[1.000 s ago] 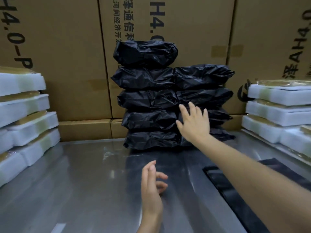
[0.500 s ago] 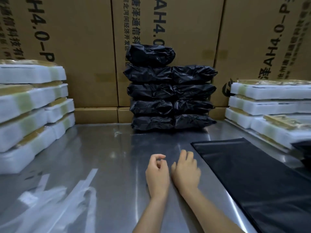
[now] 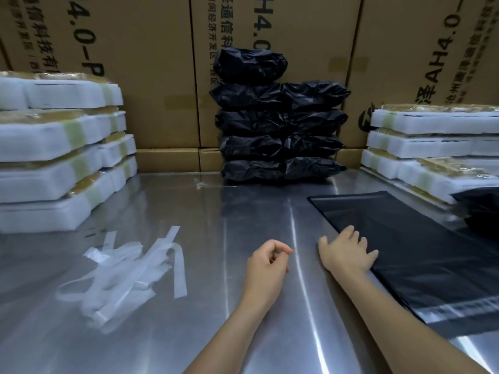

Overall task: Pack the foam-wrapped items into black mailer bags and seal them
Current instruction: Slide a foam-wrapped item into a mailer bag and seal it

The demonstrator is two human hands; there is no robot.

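Resting flat, the right hand (image 3: 347, 253) touches a smooth black mailer bag (image 3: 421, 249); the left hand (image 3: 266, 261) curls loosely, empty.

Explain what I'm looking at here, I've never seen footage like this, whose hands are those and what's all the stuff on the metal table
There is no machine: this is one picture from a camera worn on a person's head, looking forward and down at their two bare hands. The left hand is loosely curled and holds nothing. The right hand rests flat on the edge of a flat black plastic mailer bag. On the shiny steel table lie peeled white backing strips. White foam-wrapped items are stacked at the left and right. Already packed black bags are stacked at the back, against brown cardboard boxes.
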